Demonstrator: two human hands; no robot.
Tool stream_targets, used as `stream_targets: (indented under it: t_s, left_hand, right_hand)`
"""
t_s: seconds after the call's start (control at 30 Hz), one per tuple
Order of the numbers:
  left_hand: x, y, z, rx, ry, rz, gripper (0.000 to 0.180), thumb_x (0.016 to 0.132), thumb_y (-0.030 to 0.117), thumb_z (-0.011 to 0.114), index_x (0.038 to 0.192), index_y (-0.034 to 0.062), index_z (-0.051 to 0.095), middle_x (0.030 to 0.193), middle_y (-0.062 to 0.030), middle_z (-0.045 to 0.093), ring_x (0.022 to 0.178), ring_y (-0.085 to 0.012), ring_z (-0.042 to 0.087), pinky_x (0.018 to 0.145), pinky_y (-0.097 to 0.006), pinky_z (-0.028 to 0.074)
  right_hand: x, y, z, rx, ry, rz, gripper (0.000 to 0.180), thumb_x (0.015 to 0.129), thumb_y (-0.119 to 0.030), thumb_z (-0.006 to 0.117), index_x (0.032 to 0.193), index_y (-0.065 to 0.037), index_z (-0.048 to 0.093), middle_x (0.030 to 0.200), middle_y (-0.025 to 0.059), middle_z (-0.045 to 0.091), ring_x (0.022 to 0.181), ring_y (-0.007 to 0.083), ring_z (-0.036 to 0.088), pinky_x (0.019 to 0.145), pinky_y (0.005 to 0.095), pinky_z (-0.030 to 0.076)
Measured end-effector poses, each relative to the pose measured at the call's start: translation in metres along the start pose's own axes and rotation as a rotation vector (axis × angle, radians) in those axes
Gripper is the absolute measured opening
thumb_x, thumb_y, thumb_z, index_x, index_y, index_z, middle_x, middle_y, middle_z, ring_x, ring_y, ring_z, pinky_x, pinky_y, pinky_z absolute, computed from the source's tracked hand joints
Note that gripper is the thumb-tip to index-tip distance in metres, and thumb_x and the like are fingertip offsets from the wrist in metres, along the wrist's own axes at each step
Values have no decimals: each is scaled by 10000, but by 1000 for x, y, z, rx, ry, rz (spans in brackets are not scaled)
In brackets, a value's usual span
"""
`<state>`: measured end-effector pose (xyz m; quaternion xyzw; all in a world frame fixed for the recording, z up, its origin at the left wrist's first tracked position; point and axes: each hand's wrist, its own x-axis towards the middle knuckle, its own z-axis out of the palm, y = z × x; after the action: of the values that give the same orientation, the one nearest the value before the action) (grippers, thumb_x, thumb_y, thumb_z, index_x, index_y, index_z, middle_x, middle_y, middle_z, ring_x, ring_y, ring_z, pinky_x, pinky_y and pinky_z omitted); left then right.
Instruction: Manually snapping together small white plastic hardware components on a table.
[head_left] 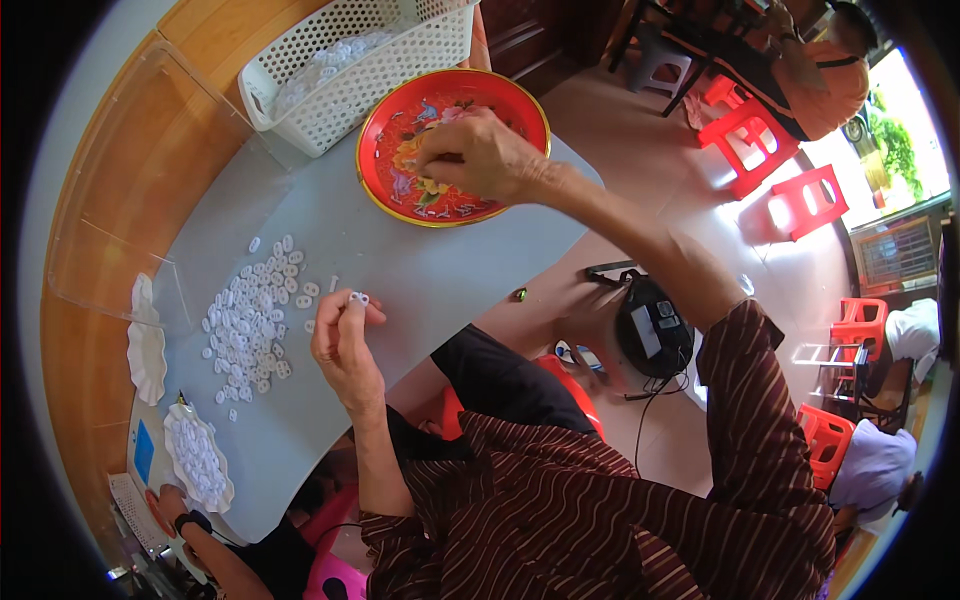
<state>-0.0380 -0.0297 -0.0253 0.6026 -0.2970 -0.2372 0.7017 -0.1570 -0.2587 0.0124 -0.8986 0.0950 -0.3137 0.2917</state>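
White piece [359, 298], pinched by the left hand [348, 345] at seven o'clock from the red tray [525, 115], could drop if that hold slackens; right hand [480, 155] curls above the tray, grip unclear.

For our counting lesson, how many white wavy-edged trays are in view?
2: one tray at the table's left edge; a second tray, holding white pieces, lower in view.
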Motion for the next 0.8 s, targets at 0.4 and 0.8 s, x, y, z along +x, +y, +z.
stream_targets:
  t_s: [0.4, 0.8]
  left_hand:
    - [-2, 1, 5, 99, -43, -57, 98, 863, 65, 504, 845, -3, 572, 684, -44, 545, 716, -126, 518, 719, -271, 425]
    - [-1, -1, 1, 123, -48, -17, 102, 852, 74, 518, 852, -11, 573, 686, -48, 550, 692, -112, 513, 705, -260, 424]
  right_hand:
    - [16, 9, 27, -265, -354, -22, 79, 739, -37, 592, 741, 22, 645, 696, 160, 630, 681, 308, 624, 651, 385, 491]
    - [32, -7, 22, -338, -547, 78, 76, 718, 6, 574, 719, 58, 629, 714, 223, 621, 697, 335, 635, 654, 417, 498]
